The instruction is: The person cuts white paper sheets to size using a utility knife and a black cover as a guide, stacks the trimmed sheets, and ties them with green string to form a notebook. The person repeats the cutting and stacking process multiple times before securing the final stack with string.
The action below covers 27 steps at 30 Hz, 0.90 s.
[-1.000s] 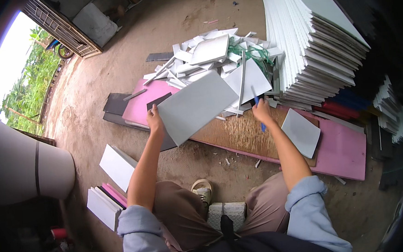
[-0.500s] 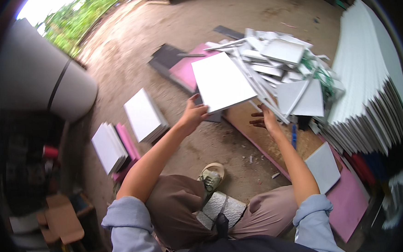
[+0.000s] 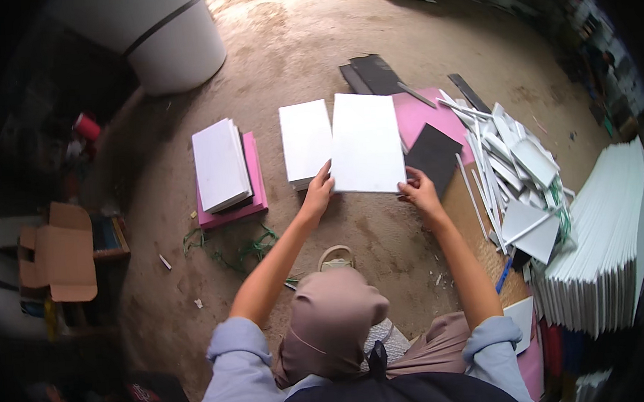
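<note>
A white rectangular foam board is held up in front of me. My left hand grips its near left corner, fingers along the edge. At the near right corner my right hand is closed on the same board. Just left of it, partly covered by the board's edge, a stack of white boards lies on the floor. Farther left, another white stack rests with a black sheet on a pink sheet.
On the right, white offcut strips heap beside a brown board with a blue-handled tool. A tall row of white sheets stands beyond. Black sheets, green string, a cardboard box and a large white roll surround me.
My view has turned left. The board has moved from above the offcuts to beside the white stack on the left. My right hand, apart from the board before, now grips its corner.
</note>
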Tool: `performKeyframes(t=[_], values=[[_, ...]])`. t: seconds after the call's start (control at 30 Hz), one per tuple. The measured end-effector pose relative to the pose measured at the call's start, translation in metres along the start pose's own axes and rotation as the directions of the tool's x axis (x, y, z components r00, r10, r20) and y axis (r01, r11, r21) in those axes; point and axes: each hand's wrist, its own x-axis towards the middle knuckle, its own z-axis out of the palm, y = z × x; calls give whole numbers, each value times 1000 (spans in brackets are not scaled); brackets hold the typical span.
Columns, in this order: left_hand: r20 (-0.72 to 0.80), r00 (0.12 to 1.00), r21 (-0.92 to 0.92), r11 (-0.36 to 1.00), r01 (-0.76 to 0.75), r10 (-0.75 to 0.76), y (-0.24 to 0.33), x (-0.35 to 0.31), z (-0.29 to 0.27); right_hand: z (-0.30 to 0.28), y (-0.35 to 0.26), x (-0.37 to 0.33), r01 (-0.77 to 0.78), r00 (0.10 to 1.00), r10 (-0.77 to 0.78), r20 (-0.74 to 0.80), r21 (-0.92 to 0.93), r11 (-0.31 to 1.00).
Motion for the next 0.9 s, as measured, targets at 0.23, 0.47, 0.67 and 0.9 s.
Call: performKeyframes(t=[0.23,0.47,0.67,0.9], values=[[-327,938,-126,978,-167,117,-99,41,-82,125,32,75,-42,999,38,-18,-295,955],[-438,891,448,888,99,122,-134,107,-106,156,84,144,15,994,-81,-69,-666,746],[-496,830,332,939,-89,254,-148,121,-81,171,94,154,141,989,-76,129,-630,764],[-500,854,585,783,210,145,-123,115,-64,173,80,144,65,996,22,91,-847,527]])
